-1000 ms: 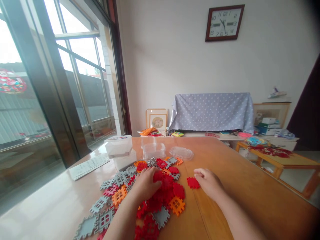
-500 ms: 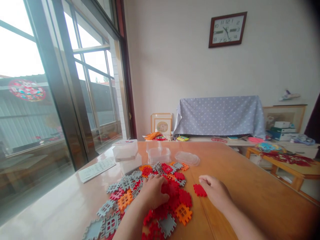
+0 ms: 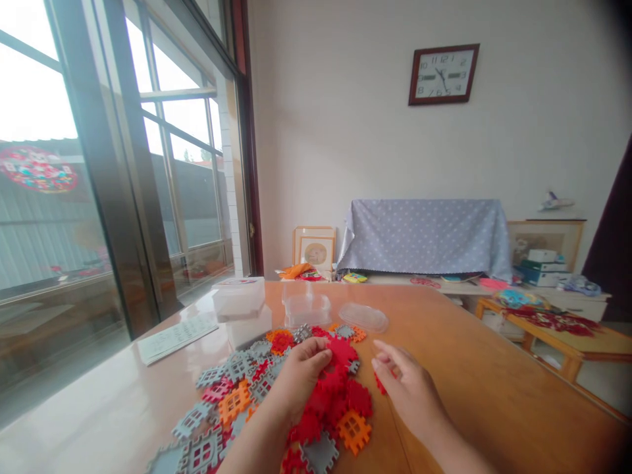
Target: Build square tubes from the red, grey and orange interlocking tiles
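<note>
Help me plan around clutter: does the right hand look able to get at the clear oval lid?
Probably yes: only bare tabletop shows between the right hand and the clear oval lid, which looks uncovered.

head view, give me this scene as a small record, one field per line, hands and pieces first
left hand grip: closed on the edge of a red piece
right hand grip: open, near a second red piece; contact unclear
pile: notched red, grey and orange pieces
beyond pile: clear container, clear lid
left of container: pale printed sheet
surface: brown table
wall: framed clock
</note>
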Motion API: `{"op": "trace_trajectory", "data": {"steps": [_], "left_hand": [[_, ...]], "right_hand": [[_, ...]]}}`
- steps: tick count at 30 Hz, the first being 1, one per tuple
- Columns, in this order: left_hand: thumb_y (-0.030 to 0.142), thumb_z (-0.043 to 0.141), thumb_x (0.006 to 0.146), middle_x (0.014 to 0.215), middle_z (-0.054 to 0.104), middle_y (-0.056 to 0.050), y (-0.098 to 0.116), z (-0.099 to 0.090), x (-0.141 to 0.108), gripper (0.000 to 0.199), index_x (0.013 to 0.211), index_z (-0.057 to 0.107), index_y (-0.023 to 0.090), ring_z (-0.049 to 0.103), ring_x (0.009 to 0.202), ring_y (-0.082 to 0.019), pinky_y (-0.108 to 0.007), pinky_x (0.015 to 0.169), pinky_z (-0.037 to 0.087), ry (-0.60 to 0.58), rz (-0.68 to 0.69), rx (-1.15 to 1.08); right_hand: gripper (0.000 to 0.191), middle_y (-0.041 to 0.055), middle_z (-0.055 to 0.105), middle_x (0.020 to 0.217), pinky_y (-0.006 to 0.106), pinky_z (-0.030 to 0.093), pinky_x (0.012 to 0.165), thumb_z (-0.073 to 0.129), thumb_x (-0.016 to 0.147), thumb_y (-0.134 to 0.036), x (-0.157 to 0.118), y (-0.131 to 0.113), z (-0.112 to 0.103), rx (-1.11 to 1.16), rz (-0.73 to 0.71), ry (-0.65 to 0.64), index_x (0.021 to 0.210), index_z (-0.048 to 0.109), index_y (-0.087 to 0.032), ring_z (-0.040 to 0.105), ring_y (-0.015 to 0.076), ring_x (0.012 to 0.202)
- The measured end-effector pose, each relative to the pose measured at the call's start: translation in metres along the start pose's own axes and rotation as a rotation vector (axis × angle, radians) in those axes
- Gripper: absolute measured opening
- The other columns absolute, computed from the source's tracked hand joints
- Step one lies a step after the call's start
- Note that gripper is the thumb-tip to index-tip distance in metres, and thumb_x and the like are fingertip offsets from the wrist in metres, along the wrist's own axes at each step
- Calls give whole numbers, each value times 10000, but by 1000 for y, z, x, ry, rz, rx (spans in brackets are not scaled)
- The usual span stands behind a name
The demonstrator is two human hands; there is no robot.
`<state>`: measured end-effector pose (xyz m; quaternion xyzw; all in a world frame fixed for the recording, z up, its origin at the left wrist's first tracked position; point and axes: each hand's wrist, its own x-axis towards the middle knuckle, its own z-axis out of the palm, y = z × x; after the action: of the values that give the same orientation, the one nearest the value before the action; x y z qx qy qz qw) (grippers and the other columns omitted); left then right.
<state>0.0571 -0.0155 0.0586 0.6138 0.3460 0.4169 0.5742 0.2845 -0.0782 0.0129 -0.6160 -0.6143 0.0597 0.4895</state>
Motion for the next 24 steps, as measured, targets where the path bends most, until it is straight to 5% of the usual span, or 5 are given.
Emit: {"op": "trace_trajectory", "data": {"steps": [5, 12, 20, 24], "left_hand": [[290, 709, 737, 712, 633, 2, 0, 17, -8, 214, 869, 589, 172, 591, 619, -119, -232, 625, 412, -65, -110, -241], [320, 794, 652, 693, 651, 2, 0, 25, -10, 341, 894, 606, 170, 605, 599, -117, -224, 593, 417, -115, -178, -227], [415, 764, 737, 992, 707, -54, 3, 16, -10, 423, 1062, 618, 186, 668, 819, -154, -255, 738, 472, -24, -122, -146], [443, 739, 744, 904, 696, -35, 5, 0, -4, 379, 991, 638, 174, 646, 800, -156, -258, 725, 457, 82, -85, -48]], "right_hand": [[601, 82, 505, 1468, 419, 505, 1055, 584, 899, -342, -11, -31, -2, -38, -185, -6, 1480, 436, -296, 492, 271, 1341], [536, 85, 617, 1341, 459, 477, 1090, 655, 852, -288, -9, -35, -3, -97, -304, -112, 1381, 571, -310, 554, 287, 1256], [449, 83, 670, 1301, 425, 488, 1058, 658, 832, -369, 9, 10, -26, -65, -6, -157, 1267, 673, -258, 608, 265, 1209], [448, 105, 681, 1297, 428, 482, 1059, 673, 808, -370, 15, 37, -34, -34, 82, -217, 1227, 701, -215, 617, 268, 1216]]}}
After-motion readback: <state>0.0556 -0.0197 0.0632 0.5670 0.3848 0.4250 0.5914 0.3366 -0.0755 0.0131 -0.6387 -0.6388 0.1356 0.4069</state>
